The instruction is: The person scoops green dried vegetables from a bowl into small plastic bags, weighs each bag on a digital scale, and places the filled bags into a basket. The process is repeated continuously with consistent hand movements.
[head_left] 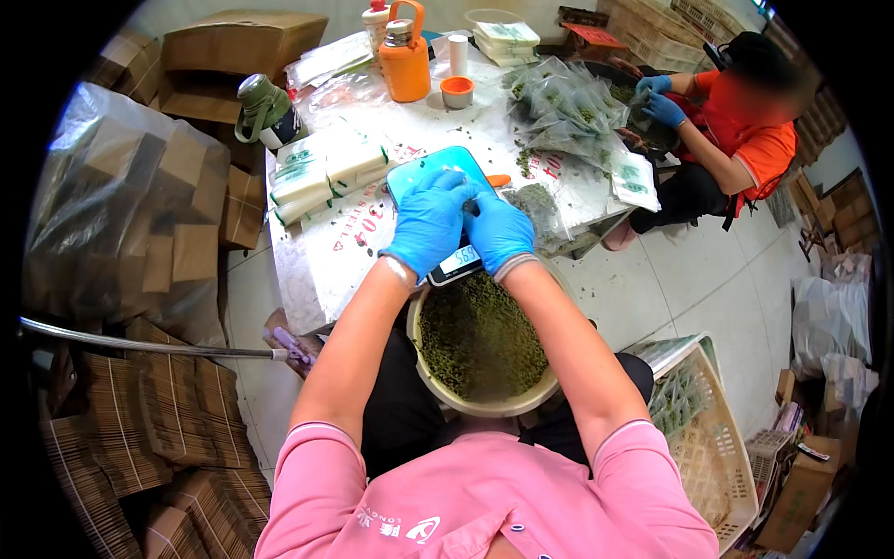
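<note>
My left hand (pixel 426 222) and my right hand (pixel 500 225), both in blue gloves, meet over a digital scale (pixel 449 164) with a blue-green platform and a lit display. Their fingers are bent together near each other. Whatever is between them is hidden by the gloves. Below the scale, between my knees, sits a round cream basin (pixel 494 408) holding small green grains (pixel 480 340) that look like peppercorns. A clear bag of green grains (pixel 538 210) lies to the right of my right hand. Partly behind the scale shows an orange object (pixel 499 181).
Stacks of flat printed bags (pixel 326 172) lie left on the table (pixel 303 270). Filled clear bags (pixel 568 107) pile at the right, beside a gloved co-worker (pixel 745 140). An orange flask (pixel 404 70) stands behind. A plastic crate (pixel 731 456) is at lower right, folded cartons (pixel 140 419) at left.
</note>
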A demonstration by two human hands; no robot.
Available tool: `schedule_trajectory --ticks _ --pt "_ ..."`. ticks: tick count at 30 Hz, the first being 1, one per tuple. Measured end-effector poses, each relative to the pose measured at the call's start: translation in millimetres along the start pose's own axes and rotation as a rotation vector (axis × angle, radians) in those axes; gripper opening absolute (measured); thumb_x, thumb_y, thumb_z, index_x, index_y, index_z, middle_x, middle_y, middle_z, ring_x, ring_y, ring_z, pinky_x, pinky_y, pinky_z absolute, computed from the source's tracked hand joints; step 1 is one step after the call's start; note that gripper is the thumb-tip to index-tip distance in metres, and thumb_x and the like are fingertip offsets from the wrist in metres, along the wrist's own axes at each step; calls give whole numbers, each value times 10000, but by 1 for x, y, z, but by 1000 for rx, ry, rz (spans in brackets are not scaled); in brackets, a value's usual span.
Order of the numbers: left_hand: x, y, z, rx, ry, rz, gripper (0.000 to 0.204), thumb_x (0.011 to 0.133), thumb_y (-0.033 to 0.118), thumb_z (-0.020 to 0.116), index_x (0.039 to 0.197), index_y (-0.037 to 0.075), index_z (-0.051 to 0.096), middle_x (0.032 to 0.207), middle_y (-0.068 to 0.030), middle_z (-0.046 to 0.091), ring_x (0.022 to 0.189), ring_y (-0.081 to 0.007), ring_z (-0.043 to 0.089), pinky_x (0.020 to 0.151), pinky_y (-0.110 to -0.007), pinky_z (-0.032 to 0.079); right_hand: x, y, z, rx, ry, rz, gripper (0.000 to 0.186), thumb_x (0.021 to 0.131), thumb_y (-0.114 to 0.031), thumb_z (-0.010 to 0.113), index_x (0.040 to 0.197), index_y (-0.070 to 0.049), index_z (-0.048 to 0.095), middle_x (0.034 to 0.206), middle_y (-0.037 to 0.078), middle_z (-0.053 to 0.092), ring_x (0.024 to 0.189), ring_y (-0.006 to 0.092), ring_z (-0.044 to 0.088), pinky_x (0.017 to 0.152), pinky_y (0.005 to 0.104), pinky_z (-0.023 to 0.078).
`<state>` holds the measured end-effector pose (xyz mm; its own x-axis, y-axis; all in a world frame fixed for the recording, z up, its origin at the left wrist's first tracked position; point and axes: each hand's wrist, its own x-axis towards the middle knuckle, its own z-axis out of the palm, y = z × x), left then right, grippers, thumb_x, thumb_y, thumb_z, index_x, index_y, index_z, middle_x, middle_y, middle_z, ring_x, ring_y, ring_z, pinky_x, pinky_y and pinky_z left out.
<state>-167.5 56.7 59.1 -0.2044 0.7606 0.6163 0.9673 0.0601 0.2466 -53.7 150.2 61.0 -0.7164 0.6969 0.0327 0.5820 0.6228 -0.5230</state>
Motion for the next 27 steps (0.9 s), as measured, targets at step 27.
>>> schedule_trajectory --ticks 27 --pt "-162 97 34 -353 -619 -408 226 914 326 606 906 114 685 841 -155 668 788 -387 643 691 -479 508 -137 62 -3 91 -8 -2 209 862 -299 654 871 -95 698 843 159 682 790 371 657 710 447 526"
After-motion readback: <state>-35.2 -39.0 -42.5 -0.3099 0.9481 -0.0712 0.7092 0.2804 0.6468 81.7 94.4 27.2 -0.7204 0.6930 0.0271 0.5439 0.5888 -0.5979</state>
